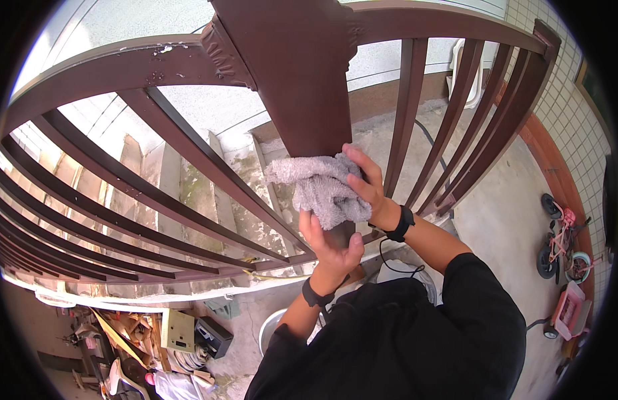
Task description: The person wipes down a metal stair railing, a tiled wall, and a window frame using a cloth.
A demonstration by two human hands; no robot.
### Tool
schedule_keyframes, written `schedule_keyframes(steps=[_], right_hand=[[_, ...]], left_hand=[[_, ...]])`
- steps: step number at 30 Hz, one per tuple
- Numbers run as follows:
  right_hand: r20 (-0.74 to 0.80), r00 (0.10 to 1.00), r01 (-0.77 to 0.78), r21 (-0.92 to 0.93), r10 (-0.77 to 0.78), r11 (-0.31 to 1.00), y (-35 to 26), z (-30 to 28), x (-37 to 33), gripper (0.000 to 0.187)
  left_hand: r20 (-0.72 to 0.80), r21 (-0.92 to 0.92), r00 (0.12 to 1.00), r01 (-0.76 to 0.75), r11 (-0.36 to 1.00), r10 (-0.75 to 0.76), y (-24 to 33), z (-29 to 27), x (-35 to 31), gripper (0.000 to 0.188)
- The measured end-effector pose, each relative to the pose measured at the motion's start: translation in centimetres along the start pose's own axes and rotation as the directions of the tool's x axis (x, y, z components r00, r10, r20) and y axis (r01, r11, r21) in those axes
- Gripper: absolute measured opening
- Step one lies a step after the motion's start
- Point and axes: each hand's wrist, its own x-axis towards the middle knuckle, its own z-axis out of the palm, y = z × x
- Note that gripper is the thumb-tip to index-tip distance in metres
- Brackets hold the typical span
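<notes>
A grey, fluffy cloth (327,187) lies bunched against the lower part of a thick brown post (309,87). My right hand (367,183) is closed over the cloth's right side, with its fingers bent around the fabric. Just below, my left hand (332,250) is cupped at the post, fingers and thumb apart. Its fingertips touch the cloth's lower left edge. Both wrists wear dark bands.
Brown railings (189,153) slant off either side of the post. Behind the left one are worn concrete steps (202,180). A pink child's bike (562,240) stands at the right wall; boxes and clutter (179,330) fill the lower left. A pale basin (269,330) is beside my left forearm.
</notes>
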Motion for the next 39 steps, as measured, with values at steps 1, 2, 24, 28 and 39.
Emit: schedule_keyframes(steps=[1,2,24,28,39], right_hand=[[-0.068,0.996,-0.056,-0.058,0.052,0.997,-0.2,0.1,1.5,0.062],[-0.143,0.981,-0.139,-0.034,0.133,0.99,0.1,0.3,2.8,0.059],[0.231,0.597,-0.8,0.093,0.769,0.593,-3.0,-2.1,-3.1,0.034],[0.194,0.609,-0.793,0.151,0.769,0.591,0.6,-0.6,-0.4,0.031],[0.254,0.097,-0.985,0.163,0.962,0.056,-1.5,1.1,-12.8,0.034]], left_hand=[[0.122,0.151,0.973,-0.212,0.966,0.194,0.4,0.3,1.6,0.078],[0.123,0.145,0.972,-0.217,0.965,0.2,0.6,1.0,2.9,0.078],[0.635,0.401,0.752,-0.121,0.908,-0.179,-0.1,0.2,-1.5,0.067],[0.552,0.351,0.834,-0.233,0.907,0.001,1.4,0.3,3.2,0.067],[0.55,0.456,0.806,-0.07,0.887,-0.219,-0.7,-1.0,-2.5,0.059]])
